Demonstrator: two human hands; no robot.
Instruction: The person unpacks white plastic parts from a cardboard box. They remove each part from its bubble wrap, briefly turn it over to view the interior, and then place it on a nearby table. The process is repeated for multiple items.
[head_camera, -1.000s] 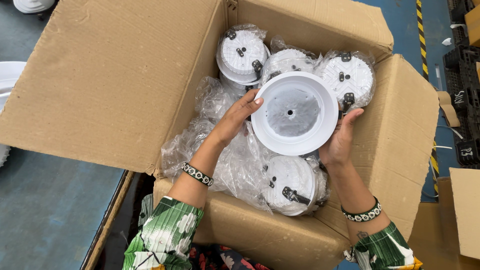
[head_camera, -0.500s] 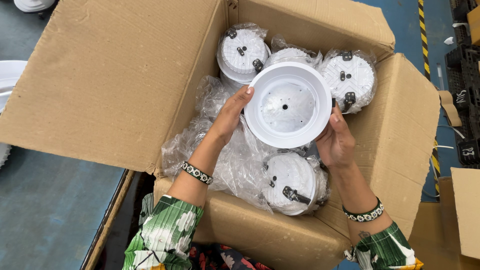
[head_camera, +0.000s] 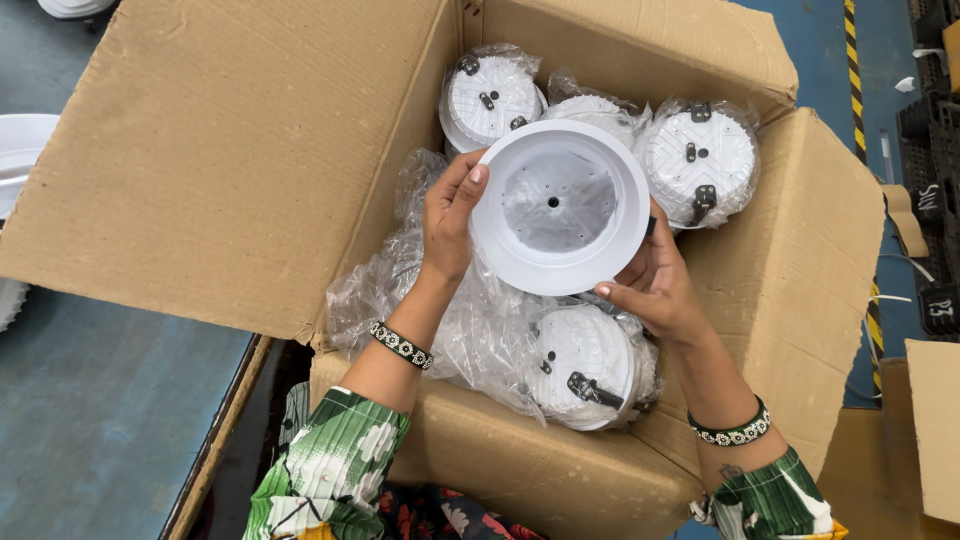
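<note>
White round housing (head_camera: 560, 207) held over open cardboard box (head_camera: 790, 290) — open face up toward camera.
Gripped rim to rim: left hand (head_camera: 452, 225) on left edge, right hand (head_camera: 655, 285) at lower right, fingers curled on — apparently equally near; axis roughly vertical.

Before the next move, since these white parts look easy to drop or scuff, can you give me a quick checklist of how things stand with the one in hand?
1. Two-handed hold: left hand on the rim's left edge, right hand at its lower right. Ok.
2. Firmness of the grip: mostly fingertips on the rim. Cannot tell.
3. The white round housing is out of its wrap, open side facing the camera. Ok.
4. Its inside: bare, one small centre hole, no damage visible. Ok.
5. Bagged housings and loose clear plastic lie in the cardboard box right beneath it. Not ok for setting it back down.
6. The housing's rear side faces away. Cannot tell.
</note>
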